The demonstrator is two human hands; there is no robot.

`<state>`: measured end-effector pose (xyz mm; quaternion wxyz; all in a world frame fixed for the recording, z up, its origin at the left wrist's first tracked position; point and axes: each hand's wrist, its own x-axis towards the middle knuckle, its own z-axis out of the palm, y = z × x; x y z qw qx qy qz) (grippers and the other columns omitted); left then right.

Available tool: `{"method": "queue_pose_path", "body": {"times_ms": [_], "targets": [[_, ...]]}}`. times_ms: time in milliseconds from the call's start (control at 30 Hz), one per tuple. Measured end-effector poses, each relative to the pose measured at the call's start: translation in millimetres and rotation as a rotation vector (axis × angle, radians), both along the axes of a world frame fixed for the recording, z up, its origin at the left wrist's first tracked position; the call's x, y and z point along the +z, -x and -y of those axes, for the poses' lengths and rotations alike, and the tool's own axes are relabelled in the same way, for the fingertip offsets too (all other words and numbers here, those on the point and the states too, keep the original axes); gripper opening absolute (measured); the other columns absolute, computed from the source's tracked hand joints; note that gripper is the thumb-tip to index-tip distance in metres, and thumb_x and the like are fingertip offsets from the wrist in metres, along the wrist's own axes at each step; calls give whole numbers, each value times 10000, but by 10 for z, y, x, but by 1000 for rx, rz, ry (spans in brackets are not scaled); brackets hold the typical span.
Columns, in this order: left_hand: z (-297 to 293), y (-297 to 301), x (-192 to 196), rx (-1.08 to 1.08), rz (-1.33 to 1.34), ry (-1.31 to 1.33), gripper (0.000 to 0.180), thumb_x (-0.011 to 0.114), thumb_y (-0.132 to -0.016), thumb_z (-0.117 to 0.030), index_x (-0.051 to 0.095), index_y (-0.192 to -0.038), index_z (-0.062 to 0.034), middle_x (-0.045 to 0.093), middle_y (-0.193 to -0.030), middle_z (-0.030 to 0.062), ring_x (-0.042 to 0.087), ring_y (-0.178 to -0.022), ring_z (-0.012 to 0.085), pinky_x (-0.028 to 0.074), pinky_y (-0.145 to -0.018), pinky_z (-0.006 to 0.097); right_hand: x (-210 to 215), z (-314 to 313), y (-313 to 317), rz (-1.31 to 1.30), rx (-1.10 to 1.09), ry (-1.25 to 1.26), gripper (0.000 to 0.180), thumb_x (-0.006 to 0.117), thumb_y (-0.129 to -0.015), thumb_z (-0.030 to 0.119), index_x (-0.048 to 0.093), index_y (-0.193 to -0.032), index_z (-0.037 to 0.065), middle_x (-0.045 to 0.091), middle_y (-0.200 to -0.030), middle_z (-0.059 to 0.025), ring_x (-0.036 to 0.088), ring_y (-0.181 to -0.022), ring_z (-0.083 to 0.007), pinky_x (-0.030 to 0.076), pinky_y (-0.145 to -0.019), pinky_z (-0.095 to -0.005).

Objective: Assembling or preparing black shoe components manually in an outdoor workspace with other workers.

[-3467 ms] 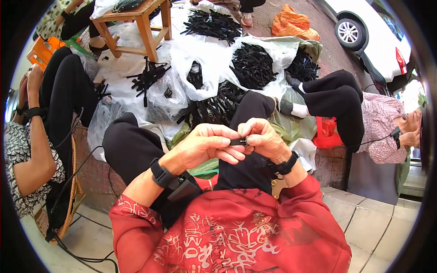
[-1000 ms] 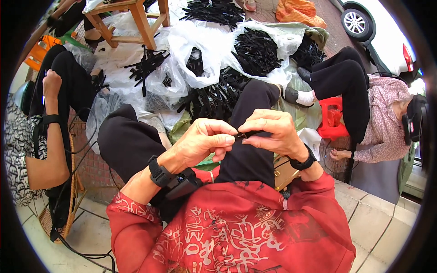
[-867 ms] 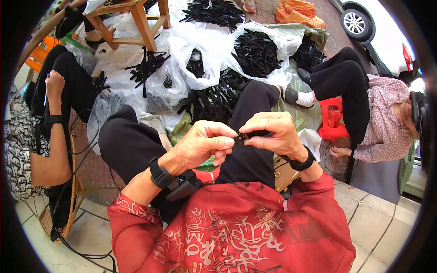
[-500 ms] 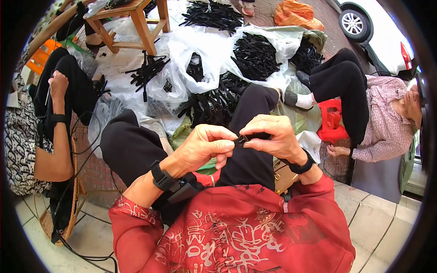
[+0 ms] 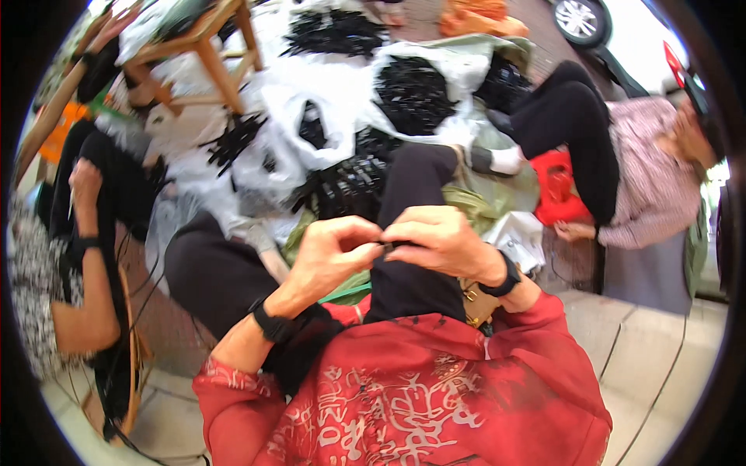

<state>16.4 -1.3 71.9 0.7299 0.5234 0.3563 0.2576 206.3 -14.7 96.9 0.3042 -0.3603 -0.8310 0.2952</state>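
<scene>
Above my lap, my left hand and my right hand meet fingertip to fingertip. Both pinch one small black piece, mostly covered by the fingers and blurred, so its kind cannot be told. Just beyond the hands, between my knees and the plastic sheets, lies a heap of black strips. A black band circles each of my wrists.
White plastic bags and more black strip piles cover the ground ahead. A wooden stool stands far left. One person sits at left, another at right by a red stool. A white car is far right.
Both hands sit slightly further left in view, with the black piece more hidden between the fingertips. The whole scene has shifted left and blurred. An arm now reaches in at the upper left.
</scene>
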Motion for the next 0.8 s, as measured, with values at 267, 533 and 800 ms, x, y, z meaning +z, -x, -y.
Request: {"method": "queue_pose_path", "body": {"times_ms": [267, 533, 800], "targets": [[112, 77, -149, 46, -35, 97, 74, 561, -751, 19, 570, -823, 25, 593, -702, 50, 551, -559, 80, 446, -477, 190, -229, 269, 190, 6, -152, -163, 203, 640, -618, 96, 464, -702, 39, 446, -630, -69, 504, -592, -230, 418, -497, -333], [-4, -80, -158, -1, -64, 68, 60, 562, -780, -14, 565, -825, 26, 580, -691, 38, 539, -571, 77, 428, -491, 180, -347, 268, 144, 24, -299, -240, 146, 589, -635, 90, 455, -660, 40, 440, -627, -70, 499, -598, -216, 417, -485, -319], [124, -31, -318, 20, -51, 14, 71, 536, -741, 24, 585, -794, 28, 587, -646, 38, 552, -556, 80, 450, -490, 208, -435, 367, 141, -58, -227, -122, 194, 611, -643, 74, 522, -809, 28, 498, -717, -93, 524, -663, -255, 441, -562, -331]]}}
